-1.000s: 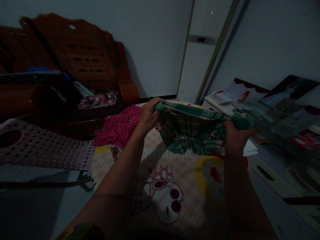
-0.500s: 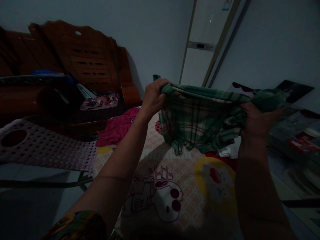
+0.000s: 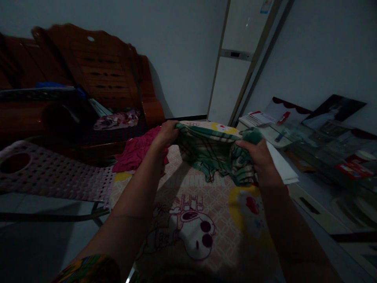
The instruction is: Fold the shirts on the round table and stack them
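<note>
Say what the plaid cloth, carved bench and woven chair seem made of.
Plaid cloth: thin, matte fabric, perhaps cotton; it sags in wrinkles.
Carved bench: apparently varnished wood; glossy highlights.
Woven chair: probably plastic strips, finish unclear; flat bands interlace.

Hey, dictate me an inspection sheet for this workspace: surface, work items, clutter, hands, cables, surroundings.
Surface: pale pink, lattice-patterned cloth with a cartoon dog print
Work items: green plaid fabric garment, held up, lower part bunched
Clutter: crumpled magenta fabric garment at left; flat white sheets at right
Hands: left hand and right hand both grip the plaid garment
Cables: nothing seen
Surroundings: brown carved wooden bench, pale pink woven chair, tall white rectangular unit
</note>
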### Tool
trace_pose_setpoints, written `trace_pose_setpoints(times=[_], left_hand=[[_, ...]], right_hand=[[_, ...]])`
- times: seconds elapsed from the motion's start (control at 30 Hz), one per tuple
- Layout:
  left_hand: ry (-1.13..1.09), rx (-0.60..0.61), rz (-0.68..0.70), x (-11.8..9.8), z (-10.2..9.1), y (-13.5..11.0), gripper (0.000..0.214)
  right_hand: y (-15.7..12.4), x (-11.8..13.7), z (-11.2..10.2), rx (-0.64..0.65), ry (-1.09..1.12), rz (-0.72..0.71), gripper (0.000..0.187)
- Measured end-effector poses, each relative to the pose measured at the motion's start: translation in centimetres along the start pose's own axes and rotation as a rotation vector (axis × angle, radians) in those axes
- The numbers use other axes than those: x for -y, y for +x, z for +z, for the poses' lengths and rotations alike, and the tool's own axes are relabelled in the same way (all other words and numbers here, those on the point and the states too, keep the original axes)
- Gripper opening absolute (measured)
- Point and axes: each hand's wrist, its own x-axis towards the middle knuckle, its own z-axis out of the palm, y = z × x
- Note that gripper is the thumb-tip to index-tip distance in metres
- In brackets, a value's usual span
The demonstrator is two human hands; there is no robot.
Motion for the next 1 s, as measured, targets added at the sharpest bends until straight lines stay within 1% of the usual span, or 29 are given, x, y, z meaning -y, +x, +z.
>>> trace_pose_setpoints(times=[0.03, 0.07, 0.1, 0.17, 0.2, 0.23, 0.27, 0.3, 0.33, 0.37, 0.4, 0.43, 0.47, 0.53, 0.57, 0.63, 0.7, 0.77, 0.8, 0.83, 0.87, 0.93, 1.0], left_hand=[[0.048, -0.025, -0.039, 0.6, -0.6, 0.0, 0.023], [0.087, -0.086, -0.058, 1.0, -1.5, 0.2, 0.022], [0.107, -0.187, -0.056, 1.2, -2.7, 0.7, 0.023], [0.093, -0.445, 0.0, 0.7, -5.6, 2.4, 0.029], [0.065, -0.578, 0.051, 0.1, -7.1, 3.7, 0.034], [0.033, -0.661, 0.12, -0.7, -8.5, 5.1, 0.039], [0.01, -0.684, 0.18, -1.8, -9.6, 6.7, 0.043], [-0.01, -0.688, 0.216, -3.1, -10.4, 8.2, 0.045], [-0.025, -0.698, 0.23, -4.5, -10.6, 9.7, 0.046], [-0.026, -0.661, 0.255, -6.0, -10.3, 11.0, 0.05], [-0.019, -0.606, 0.262, -7.4, -9.5, 12.0, 0.055], [-0.013, -0.536, 0.259, -8.7, -8.2, 12.8, 0.056], [-0.011, -0.475, 0.28, -9.9, -6.4, 13.4, 0.052], [-0.028, -0.378, 0.284, -11.4, -1.9, 13.7, 0.047], [-0.038, -0.313, 0.291, -11.7, 0.7, 13.5, 0.048], [-0.054, -0.13, 0.295, -11.6, 5.9, 12.6, 0.055], [-0.067, 0.091, 0.306, -10.6, 10.6, 11.0, 0.068], [-0.067, 0.201, 0.299, -9.1, 14.3, 9.0, 0.077], [-0.058, 0.261, 0.293, -8.2, 15.6, 7.9, 0.079], [-0.041, 0.299, 0.284, -7.3, 16.5, 6.8, 0.079], [-0.027, 0.307, 0.295, -6.4, 17.0, 5.7, 0.076], [-0.005, 0.305, 0.33, -4.3, 17.0, 3.6, 0.067], [0.023, 0.274, 0.322, -2.0, 15.9, 1.8, 0.058]], right_hand=[[-0.9, -0.1, 1.4, 0.094, 0.065, 0.07, 0.034], [-1.9, -0.1, 2.8, 0.185, 0.128, 0.15, 0.032], [-2.8, 0.0, 4.3, 0.252, 0.197, 0.219, 0.03], [-4.4, 0.6, 7.2, 0.357, 0.354, 0.322, 0.028], [-5.0, 1.1, 8.4, 0.358, 0.456, 0.321, 0.027], [-5.6, 1.6, 9.5, 0.37, 0.54, 0.33, 0.028], [-6.0, 2.1, 10.4, 0.372, 0.614, 0.338, 0.028], [-6.4, 2.5, 11.0, 0.368, 0.672, 0.348, 0.028], [-6.6, 2.8, 11.4, 0.363, 0.713, 0.363, 0.028], [-6.8, 2.9, 11.6, 0.347, 0.739, 0.376, 0.028], [-6.8, 2.8, 11.5, 0.321, 0.753, 0.386, 0.027], [-6.8, 2.5, 11.3, 0.283, 0.758, 0.392, 0.027], [-6.7, 1.9, 11.0, 0.236, 0.757, 0.396, 0.028], [-6.3, 0.1, 9.9, 0.133, 0.733, 0.408, 0.03], [-6.0, -1.0, 9.1, 0.084, 0.713, 0.418, 0.032], [-5.2, -3.7, 7.5, -0.018, 0.657, 0.442, 0.031], [-4.5, -6.4, 5.6, -0.132, 0.569, 0.46, 0.027], [-4.1, -8.9, 3.5, -0.27, 0.455, 0.493, 0.025], [-4.0, -10.0, 2.5, -0.317, 0.394, 0.526, 0.026], [-4.0, -10.9, 1.6, -0.333, 0.347, 0.541, 0.029], [-4.2, -11.6, 0.6, -0.344, 0.31, 0.546, 0.034], [-4.6, -12.5, -1.1, -0.342, 0.255, 0.544, 0.039], [-5.1, -12.6, -2.7, -0.327, 0.212, 0.532, 0.04]])
